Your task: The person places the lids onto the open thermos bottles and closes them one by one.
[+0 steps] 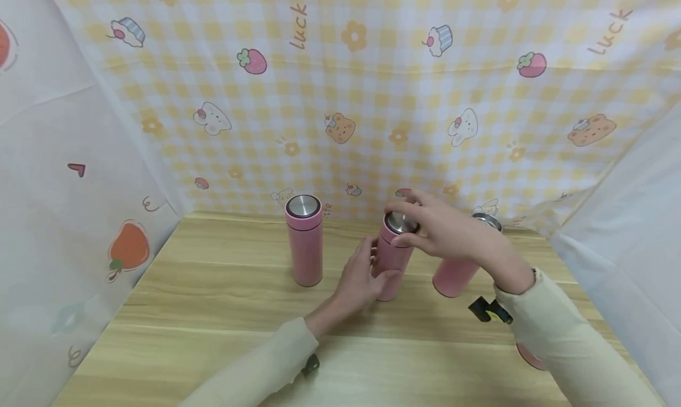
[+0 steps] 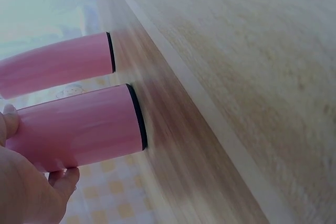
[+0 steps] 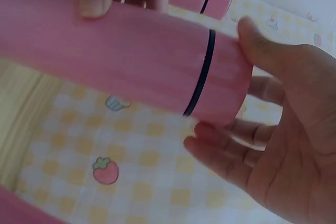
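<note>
Steadying the mid bottle [image 1: 392, 258] w/ the L hand [image 1: 359, 284] while the R hand [image 1: 444, 226] attends to its cap [image 3: 226, 80]: prob. a cap-handling step, tightening or loosening, can't tell which. Mid bottle seems to stand on the bench [image 1: 223, 288], far half, approx. centre. Left bottle [image 1: 307, 250] is well apart on its left; right bottle [image 1: 454, 277] is on its right, partly behind the R hand. Near-right bottle [image 1: 529, 357] is mostly hidden under the right sleeve [image 1: 564, 330].

L fingers: clamped round the mid bottle's body below the cap, thumb on the near side. R fingers: apart, curved about the cap, thumb on one side & fingers opp.; can't tell if they press on it, esp. as a gap shows btwn palm and cap in the right wrist view.

Next move, as I judge it, calls for R thumb & fingers bearing evenly on the cap if it's to be turned, w/ L hand keeping the body from spinning. Risk: smooth sides may slip; R elbow side is close to the near-right bottle, so mind the sleeve.
</note>
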`<state>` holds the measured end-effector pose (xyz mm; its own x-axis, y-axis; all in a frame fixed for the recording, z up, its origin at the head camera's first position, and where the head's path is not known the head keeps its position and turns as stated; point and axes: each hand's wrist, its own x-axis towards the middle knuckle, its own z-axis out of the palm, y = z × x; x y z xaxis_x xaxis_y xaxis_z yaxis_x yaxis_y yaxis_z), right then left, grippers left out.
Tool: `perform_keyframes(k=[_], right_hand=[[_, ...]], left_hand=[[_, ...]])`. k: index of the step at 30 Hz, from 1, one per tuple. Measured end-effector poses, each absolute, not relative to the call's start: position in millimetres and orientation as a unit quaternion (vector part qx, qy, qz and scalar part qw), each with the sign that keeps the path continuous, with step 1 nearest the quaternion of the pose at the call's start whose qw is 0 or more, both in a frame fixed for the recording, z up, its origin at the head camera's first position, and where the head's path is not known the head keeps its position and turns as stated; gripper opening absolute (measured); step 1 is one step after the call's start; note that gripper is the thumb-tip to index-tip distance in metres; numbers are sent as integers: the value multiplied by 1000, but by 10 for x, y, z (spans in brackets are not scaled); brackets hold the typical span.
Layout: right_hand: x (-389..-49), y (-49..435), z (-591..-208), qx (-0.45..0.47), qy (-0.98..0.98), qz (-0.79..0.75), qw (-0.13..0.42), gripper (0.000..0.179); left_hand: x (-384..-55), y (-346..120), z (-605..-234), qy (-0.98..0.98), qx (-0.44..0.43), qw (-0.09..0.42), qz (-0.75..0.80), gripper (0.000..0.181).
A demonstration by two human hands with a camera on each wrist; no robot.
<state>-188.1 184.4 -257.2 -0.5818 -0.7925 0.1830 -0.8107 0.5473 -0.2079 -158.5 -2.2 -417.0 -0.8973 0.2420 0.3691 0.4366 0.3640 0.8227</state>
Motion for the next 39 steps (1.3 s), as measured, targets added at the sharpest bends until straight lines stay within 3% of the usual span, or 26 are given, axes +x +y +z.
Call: perform_keyframes(k=[9,13,39], right_hand=[[-2004,1965,-2442,518,-819,229,-92,53],[-2039,1960,-2374,530,-809,225,-122,56],[-1982,1886,-2402,519,-831,186,-76,58]], left_hand=[[-1575,-34,-4137,-818,-200,71,-535,65],[-1573,-28,-4131,-818,-198,73,-535,65],[-1558,-12,-4129,-825,-196,89,-523,64]])
